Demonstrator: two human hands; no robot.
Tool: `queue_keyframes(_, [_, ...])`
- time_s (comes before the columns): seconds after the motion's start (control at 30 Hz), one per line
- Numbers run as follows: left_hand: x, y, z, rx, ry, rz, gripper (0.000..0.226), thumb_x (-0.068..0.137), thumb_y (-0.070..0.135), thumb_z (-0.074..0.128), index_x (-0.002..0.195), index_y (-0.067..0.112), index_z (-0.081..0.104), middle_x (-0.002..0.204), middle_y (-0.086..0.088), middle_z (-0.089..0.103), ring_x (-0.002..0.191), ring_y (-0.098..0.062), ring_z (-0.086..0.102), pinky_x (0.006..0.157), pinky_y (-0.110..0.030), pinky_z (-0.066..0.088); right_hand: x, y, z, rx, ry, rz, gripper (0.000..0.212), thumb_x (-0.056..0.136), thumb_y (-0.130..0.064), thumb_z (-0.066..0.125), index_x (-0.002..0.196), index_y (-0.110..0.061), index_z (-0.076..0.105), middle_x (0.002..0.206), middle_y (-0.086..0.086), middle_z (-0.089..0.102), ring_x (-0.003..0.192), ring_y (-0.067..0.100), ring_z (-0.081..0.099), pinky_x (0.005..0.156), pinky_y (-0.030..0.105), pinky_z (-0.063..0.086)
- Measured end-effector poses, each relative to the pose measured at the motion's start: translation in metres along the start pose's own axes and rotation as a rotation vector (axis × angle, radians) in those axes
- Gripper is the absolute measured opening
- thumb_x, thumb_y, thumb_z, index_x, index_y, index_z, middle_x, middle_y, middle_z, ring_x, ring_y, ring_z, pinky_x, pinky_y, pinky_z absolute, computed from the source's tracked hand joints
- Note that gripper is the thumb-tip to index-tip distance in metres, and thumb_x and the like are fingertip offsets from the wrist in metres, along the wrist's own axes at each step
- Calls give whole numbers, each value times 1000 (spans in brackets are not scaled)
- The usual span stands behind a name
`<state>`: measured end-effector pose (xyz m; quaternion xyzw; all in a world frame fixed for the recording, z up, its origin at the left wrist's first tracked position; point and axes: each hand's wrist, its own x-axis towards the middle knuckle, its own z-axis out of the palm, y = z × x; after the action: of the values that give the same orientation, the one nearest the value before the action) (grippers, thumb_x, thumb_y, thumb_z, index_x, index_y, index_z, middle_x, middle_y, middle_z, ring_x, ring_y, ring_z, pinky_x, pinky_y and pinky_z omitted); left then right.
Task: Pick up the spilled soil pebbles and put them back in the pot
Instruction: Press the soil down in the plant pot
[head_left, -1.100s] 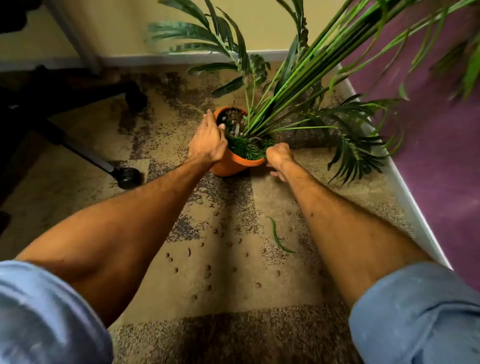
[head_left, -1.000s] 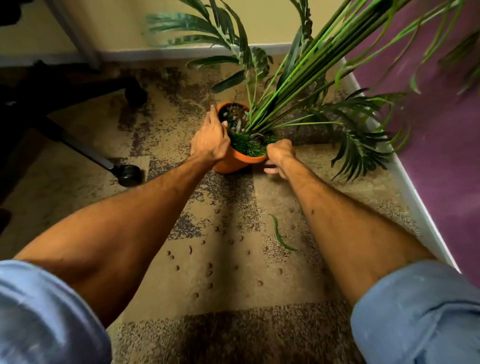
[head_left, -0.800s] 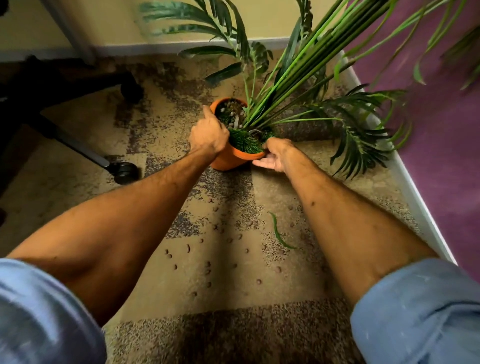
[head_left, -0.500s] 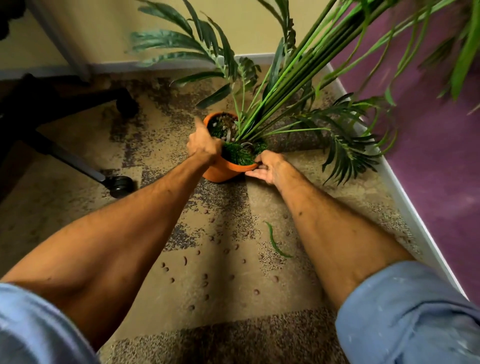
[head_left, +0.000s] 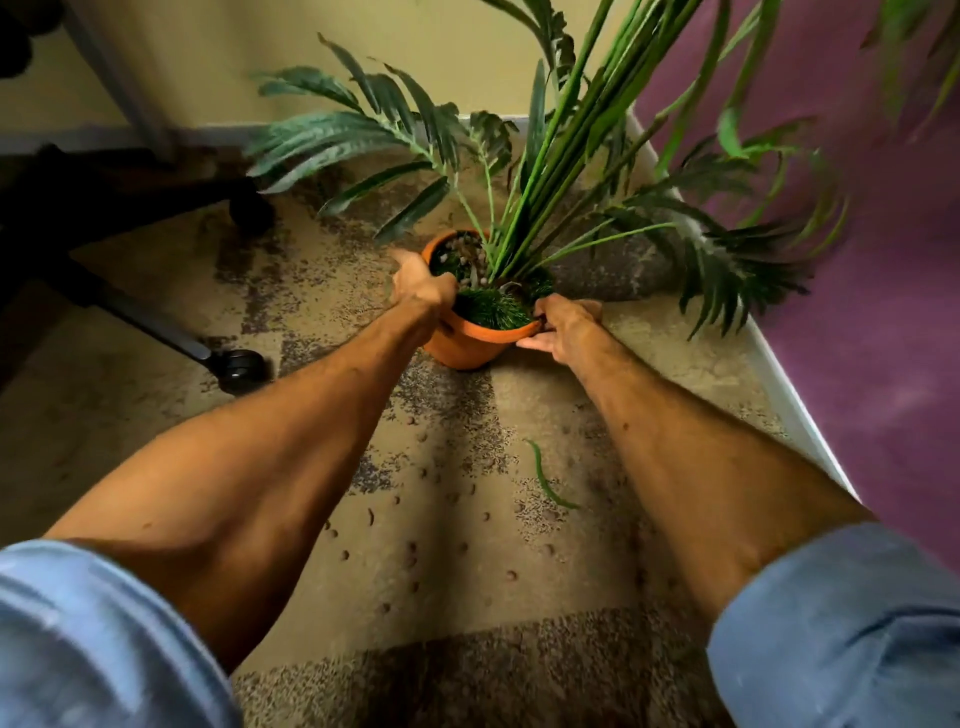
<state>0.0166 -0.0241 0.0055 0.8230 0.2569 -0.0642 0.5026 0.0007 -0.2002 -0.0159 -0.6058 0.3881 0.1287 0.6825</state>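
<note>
Head view only.

Spilled pebbles (head_left: 410, 553): small, rounded, brown pellets, matt; we see them scattered singly over the carpet (head_left: 156, 415) in the strip between the two forearms, nearer the person than the pot; none touch one another as far as we can tell. A second lot, paler and mixed, lies inside the pot at its far side.

Pot (head_left: 462, 348): terracotta-orange, round, tapering wall, smooth with a thickened rim; stands on the carpet close to the corner of the room, tilted slightly towards the person. It holds a plant (head_left: 545, 171) with long straight green stems and feathered fronds, and a tuft of short grass-like green at the near rim.

Left hand (head_left: 421, 291): on the pot's left rim, fingers curled over the edge and gripping it, thumb sticking up. Right hand (head_left: 563, 325): on the right rim, fingers bent round the edge, holding it. Both sets of fingers are on the pot; the spilled pebbles are well apart from them, lower down the carpet.

Carpet: short pile, tan with dark speckled patches. A loose green leaf (head_left: 543, 475), narrow and curved, lies among the pebbles beside the right forearm. A black chair leg with a caster (head_left: 241, 366) is left of the pot. A white skirting board (head_left: 795, 410) runs along a purple wall (head_left: 857, 312) on the right. Rolled pale-blue sleeves (head_left: 831, 639) sit at both elbows.
</note>
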Motion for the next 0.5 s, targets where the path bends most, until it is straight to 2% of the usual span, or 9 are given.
queue_keyframes(0.07, [-3, 2, 8, -30, -39, -4, 72, 92, 12, 59, 157, 9, 29, 145, -20, 54, 132, -42, 58, 106, -53, 55, -3, -5, -10, 4, 19, -17, 9, 96, 8, 57, 99, 0, 55, 102, 22, 63, 90, 39, 68, 30, 47, 51])
queue_keyframes(0.17, [-7, 4, 22, -66, -104, -18, 83, 92, 12, 58, 164, 9, 17, 151, -21, 50, 136, -43, 55, 106, -56, 55, -4, -10, -27, -4, 31, -18, 14, 100, 5, 55, 111, -3, 53, 117, 22, 62, 121, 43, 65, 44, 63, 47])
queue_keyframes(0.2, [-8, 4, 27, -74, -115, -23, 84, 92, 12, 58, 164, 8, 17, 151, -22, 50, 136, -43, 55, 106, -56, 55, -4, -10, -32, -8, 40, -18, 14, 100, 4, 54, 112, -3, 52, 120, 22, 61, 125, 44, 63, 50, 63, 48])
queue_keyframes(0.27, [-10, 4, 35, -83, -141, -35, 82, 92, 13, 58, 164, 7, 18, 149, -22, 52, 133, -43, 58, 106, -54, 56, 0, -12, -41, -9, 71, -18, 14, 100, 3, 56, 114, -2, 55, 115, 19, 61, 119, 42, 66, 63, 54, 60])
queue_keyframes(0.33, [-13, 3, 43, -101, -177, -39, 82, 92, 15, 60, 163, 6, 20, 148, -23, 54, 129, -44, 62, 104, -54, 57, 7, -13, -50, -24, 87, -16, 21, 101, 0, 56, 122, -1, 58, 112, 17, 59, 104, 37, 69, 73, 49, 62])
queue_keyframes(0.4, [-16, 2, 52, -106, -187, -35, 80, 93, 16, 61, 161, 5, 21, 146, -23, 56, 125, -45, 65, 101, -55, 58, 9, -14, -56, -57, 67, 4, 29, 105, -5, 52, 134, -3, 54, 119, 17, 57, 110, 37, 67, 82, 47, 61])
queue_keyframes(0.5, [-22, 2, 63, -124, -192, -50, 76, 98, 14, 57, 162, 8, 18, 144, -19, 56, 119, -45, 68, 83, -61, 63, 13, -15, -65, -35, 85, 13, 35, 105, -6, 51, 140, -2, 53, 134, 19, 63, 119, 37, 66, 73, 46, 59])
